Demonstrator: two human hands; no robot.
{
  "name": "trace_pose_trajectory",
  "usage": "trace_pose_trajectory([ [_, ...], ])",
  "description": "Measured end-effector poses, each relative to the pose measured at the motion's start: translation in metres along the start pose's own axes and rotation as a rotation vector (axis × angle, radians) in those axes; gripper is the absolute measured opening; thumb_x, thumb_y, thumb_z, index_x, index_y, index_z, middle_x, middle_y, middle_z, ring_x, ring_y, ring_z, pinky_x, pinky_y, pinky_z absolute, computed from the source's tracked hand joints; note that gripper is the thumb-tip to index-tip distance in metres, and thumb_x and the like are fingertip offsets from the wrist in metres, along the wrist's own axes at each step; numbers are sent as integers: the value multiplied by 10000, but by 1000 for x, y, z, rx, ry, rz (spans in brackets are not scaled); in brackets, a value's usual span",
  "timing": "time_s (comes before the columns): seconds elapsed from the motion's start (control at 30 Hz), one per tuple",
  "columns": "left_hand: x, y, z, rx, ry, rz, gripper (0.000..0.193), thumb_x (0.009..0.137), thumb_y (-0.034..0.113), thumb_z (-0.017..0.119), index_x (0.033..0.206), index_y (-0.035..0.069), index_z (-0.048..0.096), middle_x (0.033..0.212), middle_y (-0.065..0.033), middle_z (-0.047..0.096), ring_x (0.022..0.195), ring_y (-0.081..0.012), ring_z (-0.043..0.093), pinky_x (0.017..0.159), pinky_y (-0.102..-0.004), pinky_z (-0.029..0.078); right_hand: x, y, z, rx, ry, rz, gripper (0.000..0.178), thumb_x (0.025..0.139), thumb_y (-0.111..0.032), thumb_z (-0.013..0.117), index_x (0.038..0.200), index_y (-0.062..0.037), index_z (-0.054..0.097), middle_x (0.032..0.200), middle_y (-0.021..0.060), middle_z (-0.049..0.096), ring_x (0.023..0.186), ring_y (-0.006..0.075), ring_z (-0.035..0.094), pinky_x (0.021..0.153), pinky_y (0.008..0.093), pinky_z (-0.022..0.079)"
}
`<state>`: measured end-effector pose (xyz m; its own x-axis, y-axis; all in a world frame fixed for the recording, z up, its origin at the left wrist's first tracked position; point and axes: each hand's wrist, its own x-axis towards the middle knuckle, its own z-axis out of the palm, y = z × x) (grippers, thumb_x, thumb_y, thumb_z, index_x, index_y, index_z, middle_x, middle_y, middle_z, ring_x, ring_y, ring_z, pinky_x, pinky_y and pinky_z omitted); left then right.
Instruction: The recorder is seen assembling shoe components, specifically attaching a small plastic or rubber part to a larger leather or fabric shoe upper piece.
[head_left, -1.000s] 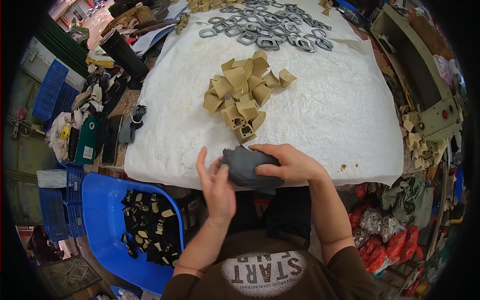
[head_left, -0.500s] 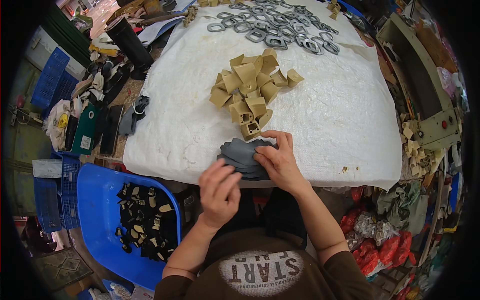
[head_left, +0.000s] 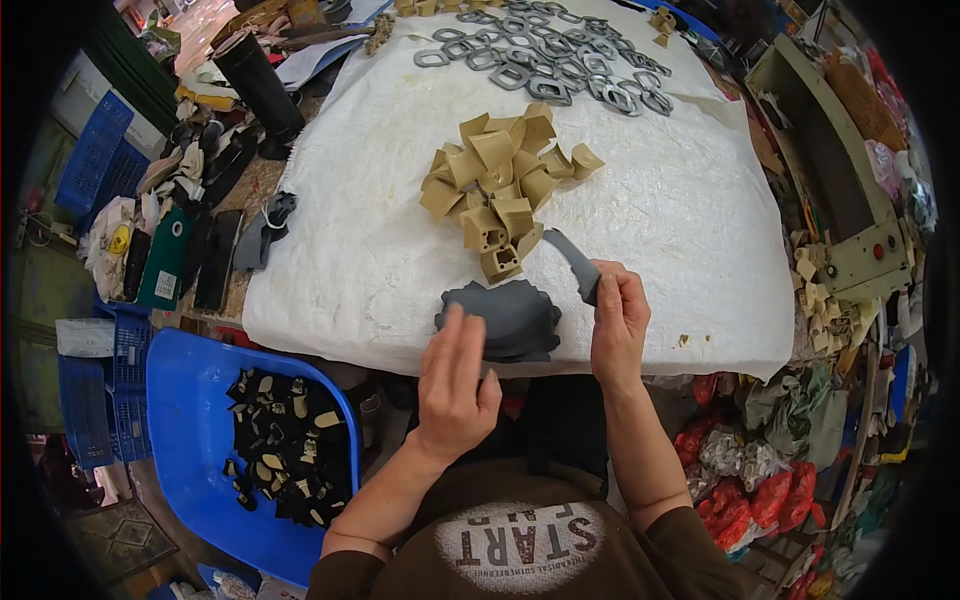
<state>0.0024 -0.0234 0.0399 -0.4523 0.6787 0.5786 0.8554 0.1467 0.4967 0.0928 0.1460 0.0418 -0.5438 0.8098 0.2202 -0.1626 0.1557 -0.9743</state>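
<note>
A thin, curved dark grey piece, like cut leather or sheet [head_left: 572, 260], is pinched at its lower end between the thumb and fingers of my right hand [head_left: 621, 325], above the white sheet. A stack of similar grey pieces [head_left: 510, 318] lies at the near edge of the table. My left hand [head_left: 455, 385] is held over the stack's near left side with fingers stretched out and thumb apart, holding nothing; whether it touches the stack I cannot tell. Just beyond the stack rises a heap of hollow beige heel-shaped blocks [head_left: 490, 155].
Grey ring-shaped pieces [head_left: 548, 90] are spread at the far end of the white sheet [head_left: 350, 200]. A blue tub [head_left: 190, 440] of black and beige parts stands at the lower left. A beige metal machine [head_left: 850, 165] borders the right side, above red bags [head_left: 790, 495].
My right hand has moved right, away from the stack, lifting a grey piece off it. My left hand has moved slightly right and its fingers have straightened.
</note>
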Motion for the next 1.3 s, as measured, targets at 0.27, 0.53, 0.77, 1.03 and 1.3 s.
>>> trace_pose_trajectory([
  [0.27,10,-4,-8,-104,-98,-69,308,686,28,628,983,-48,616,1045,-164,588,913,-326,552,797,-410,415,0,-17,8,-283,-324,-435,122,852,6,545,969,-19,571,999,110,588,858,235,529,734,291,444],
  [0.53,16,-4,-2,164,-147,38,341,646,-22,644,986,-11,622,1073,-116,596,980,-321,538,905,-435,321,-3,-11,-10,-147,-214,-169,103,898,-29,521,982,-19,578,983,110,571,815,181,533,703,282,439],
  [0.77,28,8,-14,-329,-118,-148,370,797,94,558,1141,-41,549,1078,-145,593,1042,-270,550,862,-349,379,-3,-26,-1,-340,-358,-382,137,826,-50,602,960,-31,578,1009,120,554,903,278,505,771,340,429],
  [1.03,28,-1,-5,-1318,37,-773,362,991,248,317,1063,-36,530,819,-109,606,705,-172,556,628,-272,422,46,0,34,-439,-34,-206,423,717,-185,737,1063,-14,563,1070,155,502,1027,317,462,867,393,404],
  [1.3,23,0,-9,-1357,88,-854,358,985,246,317,1014,-26,548,811,-115,607,708,-183,561,627,-290,440,68,42,49,-397,-17,-274,449,714,-197,755,1067,5,567,916,115,558,832,262,575,720,364,468],
])
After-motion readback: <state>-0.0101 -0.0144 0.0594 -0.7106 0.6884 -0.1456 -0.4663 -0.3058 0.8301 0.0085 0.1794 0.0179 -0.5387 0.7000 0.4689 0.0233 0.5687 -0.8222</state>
